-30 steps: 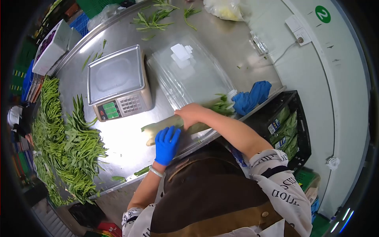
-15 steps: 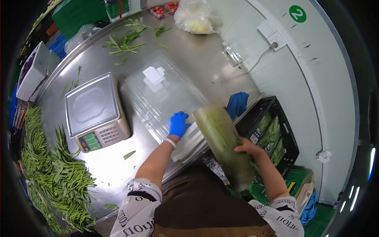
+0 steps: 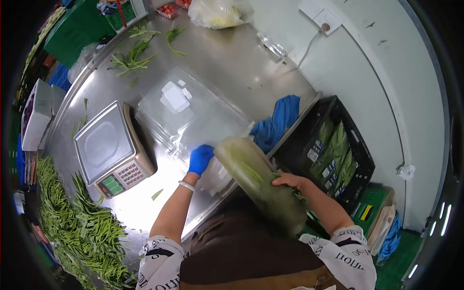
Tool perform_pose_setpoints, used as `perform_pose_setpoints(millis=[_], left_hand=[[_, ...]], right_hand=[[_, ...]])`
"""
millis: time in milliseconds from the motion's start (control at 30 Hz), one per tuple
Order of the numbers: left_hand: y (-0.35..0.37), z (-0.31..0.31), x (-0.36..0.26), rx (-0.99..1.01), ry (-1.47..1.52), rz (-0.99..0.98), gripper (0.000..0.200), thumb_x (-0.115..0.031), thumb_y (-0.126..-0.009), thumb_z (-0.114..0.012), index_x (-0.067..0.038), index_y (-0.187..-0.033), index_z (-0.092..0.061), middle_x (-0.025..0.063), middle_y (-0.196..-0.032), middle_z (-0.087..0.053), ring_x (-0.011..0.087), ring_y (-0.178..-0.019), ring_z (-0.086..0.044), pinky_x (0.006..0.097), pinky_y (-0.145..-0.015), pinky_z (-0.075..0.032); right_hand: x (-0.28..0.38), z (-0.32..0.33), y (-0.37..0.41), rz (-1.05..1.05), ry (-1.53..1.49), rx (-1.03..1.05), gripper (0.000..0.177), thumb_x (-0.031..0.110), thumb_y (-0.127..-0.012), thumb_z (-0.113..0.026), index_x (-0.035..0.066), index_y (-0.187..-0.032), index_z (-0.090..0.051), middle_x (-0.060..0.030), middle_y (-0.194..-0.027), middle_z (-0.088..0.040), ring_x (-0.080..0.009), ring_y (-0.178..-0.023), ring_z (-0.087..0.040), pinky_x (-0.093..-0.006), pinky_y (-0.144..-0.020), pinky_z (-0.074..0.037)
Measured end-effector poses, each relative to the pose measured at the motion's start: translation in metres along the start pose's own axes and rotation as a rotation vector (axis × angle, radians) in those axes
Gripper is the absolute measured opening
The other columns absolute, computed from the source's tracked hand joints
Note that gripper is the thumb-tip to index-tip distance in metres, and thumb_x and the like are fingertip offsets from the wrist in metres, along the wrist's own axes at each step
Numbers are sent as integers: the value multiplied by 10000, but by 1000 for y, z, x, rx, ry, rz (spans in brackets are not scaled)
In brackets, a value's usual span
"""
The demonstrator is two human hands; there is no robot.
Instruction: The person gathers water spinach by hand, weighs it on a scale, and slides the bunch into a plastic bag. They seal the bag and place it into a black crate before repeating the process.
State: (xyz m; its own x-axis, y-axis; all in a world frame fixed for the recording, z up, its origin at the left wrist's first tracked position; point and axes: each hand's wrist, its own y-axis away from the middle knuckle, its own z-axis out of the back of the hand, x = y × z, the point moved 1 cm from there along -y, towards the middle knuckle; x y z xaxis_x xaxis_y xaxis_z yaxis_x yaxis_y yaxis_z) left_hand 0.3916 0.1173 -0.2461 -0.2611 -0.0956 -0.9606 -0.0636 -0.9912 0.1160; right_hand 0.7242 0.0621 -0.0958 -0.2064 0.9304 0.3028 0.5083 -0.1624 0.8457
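My right hand [image 3: 290, 181] grips a clear plastic bag of leafy greens [image 3: 249, 176], held tilted in front of my apron over the table edge. Close to the bag's upper left end is my left hand [image 3: 200, 160], in a blue glove. Its fingers are drawn together, and whether they pinch the bag's rim or loose plastic is hard to see. Under and beyond that hand lies a stack of clear plastic bags [image 3: 203, 111] with white labels [image 3: 176, 96] on it. A crumpled blue cloth-like item [image 3: 280, 121] rests just past the held bag.
A weighing scale [image 3: 108, 147] stands left on the steel table [image 3: 227, 58]. Piled greens [image 3: 77, 227] cover the near left. A black crate [image 3: 360, 159] with packed greens sits at the right. Loose stalks [image 3: 133, 58], a tied bag [image 3: 217, 13] and a glass [image 3: 271, 48] lie farther back.
My left hand has drawn back from the stacked bags, its spread fingers now together. The bag of greens in my right hand has shifted left, toward it. The view has turned somewhat.
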Motion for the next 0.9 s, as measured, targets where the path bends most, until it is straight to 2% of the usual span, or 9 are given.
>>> perform_pose_setpoints(millis=[33, 133, 233, 333, 433, 567, 667, 833, 900], left_hand=[[1, -2, 7, 0, 167, 51, 112, -59, -747, -676, -17, -846, -705, 124, -908, -678, 260, -836, -641, 304, -757, -500], [13, 2, -17, -1, 192, 18, 143, -62, -726, -691, -22, -863, -705, 121, -931, -677, 279, -854, -624, 336, -769, -497], [17, -3, -15, 95, -372, -69, 173, -70, -702, -710, -36, -871, -701, 120, -954, -666, 295, -861, -599, 381, -781, -485], [19, -5, -14, -22, -446, -263, 146, -76, -705, -704, -51, -849, -697, 117, -947, -652, 303, -857, -581, 414, -790, -470], [21, -4, -9, -40, -511, -261, 101, -75, -738, -687, -61, -838, -691, 109, -916, -640, 297, -844, -590, 382, -777, -480], [10, -1, 9, -39, 116, 35, 97, -10, -835, -621, -14, -927, -652, 35, -891, -621, 137, -858, -598, 252, -807, -464], [9, 15, -39, -8, 459, 139, 79, -40, -838, -613, -39, -897, -665, 111, -913, -645, 191, -839, -620, 283, -779, -482], [15, 1, -14, 46, -67, 102, 66, -36, -860, -590, -10, -900, -637, 74, -916, -633, 158, -825, -607, 275, -760, -477], [5, 5, -28, -111, 249, 79, 60, -33, -849, -597, -23, -890, -640, 90, -942, -635, 169, -801, -609, 284, -741, -481]], right_hand=[[-2, -1, -1, -5, -32, 11, 612, 293, -796, -693, 22, -1295, -465, -114, -1119, -608, -207, -967, -618, -365, -847, -508], [-6, -1, -4, 2, -81, 32, 610, 282, -798, -691, 21, -1298, -460, -115, -1127, -605, -208, -968, -618, -366, -846, -508], [-14, 1, -3, 33, -77, 32, 613, 270, -798, -690, 20, -1305, -452, -118, -1137, -600, -211, -970, -617, -366, -849, -507], [-14, 2, -1, 47, -84, 51, 621, 265, -797, -691, 15, -1310, -445, -126, -1154, -593, -220, -983, -614, -370, -862, -502], [-13, -9, 0, -4, -86, 35, 627, 264, -794, -694, 7, -1309, -445, -132, -1174, -590, -233, -1006, -608, -378, -885, -491], [-24, -9, -11, -25, -30, -52, 641, 281, -782, -708, 7, -1302, -453, -119, -1167, -596, -225, -1000, -609, -375, -885, -490], [-20, -16, 0, -8, -73, -44, 636, 290, -796, -695, 31, -1320, -445, -110, -1172, -590, -207, -1006, -605, -362, -882, -492], [-30, -4, -6, 60, -84, 32, 592, 293, -815, -674, 41, -1308, -464, -99, -1159, -599, -194, -987, -613, -350, -872, -496], [-23, -13, -7, 78, -26, -44, 574, 289, -818, -670, 35, -1294, -477, -95, -1133, -613, -191, -970, -620, -347, -865, -499]])
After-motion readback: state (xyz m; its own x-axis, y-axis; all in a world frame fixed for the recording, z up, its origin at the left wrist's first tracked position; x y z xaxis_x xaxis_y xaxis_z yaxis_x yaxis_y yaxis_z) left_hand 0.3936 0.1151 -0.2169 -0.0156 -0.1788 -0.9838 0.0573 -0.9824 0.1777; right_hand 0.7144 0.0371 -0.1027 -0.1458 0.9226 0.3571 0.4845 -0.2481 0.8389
